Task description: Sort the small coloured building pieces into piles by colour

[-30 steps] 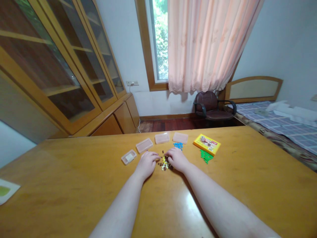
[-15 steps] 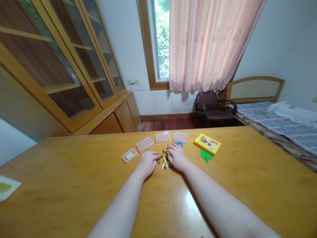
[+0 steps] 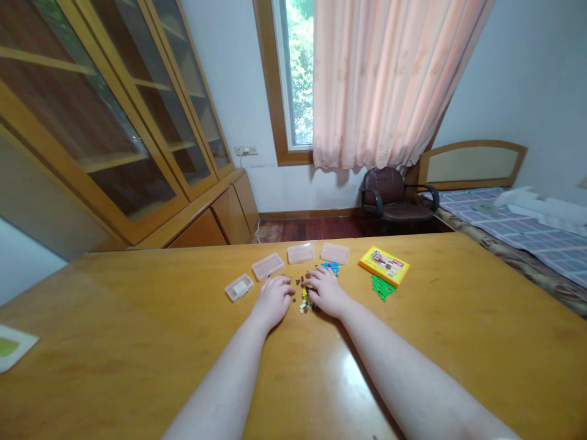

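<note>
On the table, a small mixed pile of brown, yellow and cream building bricks (image 3: 303, 305) lies between my two hands. My left hand (image 3: 273, 301) rests at the pile's left side, its fingers stretched toward the loose brown bricks (image 3: 299, 281), with nothing visible in them. My right hand (image 3: 328, 293) reaches over the pile's right side, fingers apart and bent down onto the bricks, hiding part of them. Just beyond its fingertips is a group of blue bricks (image 3: 331, 267). Farther right lie green bricks (image 3: 383, 288) in a patch of their own.
Clear plastic boxes (image 3: 268, 267), (image 3: 301, 253) stand in an arc behind the hands; the leftmost box (image 3: 233, 291) holds something whitish. A yellow box (image 3: 384, 266) lies beside the green bricks. Beyond the wooden table (image 3: 137, 342) are a chair (image 3: 389, 195) and a bed.
My right hand has drawn back slightly to the left, uncovering more of the blue bricks. My left hand's fingers have shifted a little and look less extended toward the pile.
</note>
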`<state>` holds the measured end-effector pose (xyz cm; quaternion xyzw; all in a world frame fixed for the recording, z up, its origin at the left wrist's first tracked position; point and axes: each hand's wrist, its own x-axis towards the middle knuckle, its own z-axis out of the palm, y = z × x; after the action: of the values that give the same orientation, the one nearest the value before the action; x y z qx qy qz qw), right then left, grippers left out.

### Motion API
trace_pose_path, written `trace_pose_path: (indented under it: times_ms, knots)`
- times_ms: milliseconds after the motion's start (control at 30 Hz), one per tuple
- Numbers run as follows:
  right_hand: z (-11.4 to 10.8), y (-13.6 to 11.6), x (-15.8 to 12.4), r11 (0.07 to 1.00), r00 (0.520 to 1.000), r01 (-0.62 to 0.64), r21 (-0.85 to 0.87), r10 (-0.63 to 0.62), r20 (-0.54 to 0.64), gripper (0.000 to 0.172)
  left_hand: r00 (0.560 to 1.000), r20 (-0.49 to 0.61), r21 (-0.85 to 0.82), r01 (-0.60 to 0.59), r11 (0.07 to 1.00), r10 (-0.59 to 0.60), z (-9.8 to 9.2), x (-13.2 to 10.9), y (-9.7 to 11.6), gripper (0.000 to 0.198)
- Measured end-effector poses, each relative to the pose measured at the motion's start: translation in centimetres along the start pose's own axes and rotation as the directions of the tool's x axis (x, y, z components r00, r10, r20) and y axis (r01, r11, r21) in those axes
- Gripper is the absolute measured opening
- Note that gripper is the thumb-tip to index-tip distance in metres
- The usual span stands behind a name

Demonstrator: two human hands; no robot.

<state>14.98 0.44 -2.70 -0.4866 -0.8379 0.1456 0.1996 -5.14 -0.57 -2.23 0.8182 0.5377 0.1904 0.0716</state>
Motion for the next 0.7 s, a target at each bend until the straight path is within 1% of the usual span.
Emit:
trace_pose_path:
  times_ms: [133,200,267,367,500,600,700]
  knots:
    - [0.0,-0.3,-0.1,0.998,0.998,-0.003,-0.057,0.006,0.055,0.037,0.999,0.0,-0.039,-0.043,0.998,0.043,-0.6,-0.1,0.3,0.03]
    - [0.0,-0.3,-0.1,0.998,0.998,-0.017,-0.064,0.02,0.054,0.041,0.997,0.019,-0.056,-0.075,0.996,0.076,-0.7,-0.2,0.4,0.03]
    - [0.0,-0.2,-0.1,0.999,0.999,-0.024,-0.045,0.025,0.034,0.039,0.996,0.037,-0.061,-0.081,0.995,0.084,-0.7,-0.2,0.5,0.031]
    - [0.1,-0.1,0.0,1.0,1.0,-0.02,0.0,0.02,-0.014,0.033,0.996,0.06,-0.054,-0.061,0.997,0.064,-0.6,0.0,0.5,0.036]
    - [0.2,0.0,0.1,1.0,0.998,-0.005,0.029,0.007,-0.063,0.031,0.998,0.062,-0.034,-0.025,0.999,0.027,-0.1,0.2,0.2,0.045]
    - [0.2,-0.2,0.2,1.0,0.998,-0.004,0.007,0.004,-0.056,0.034,0.998,0.042,0.025,0.036,0.999,-0.037,0.4,0.4,0.1,0.046]
    - [0.3,-0.6,0.1,0.999,0.999,0.002,-0.032,-0.004,-0.044,0.041,0.994,0.065,0.075,0.081,0.994,-0.086,0.8,0.5,0.2,0.046]
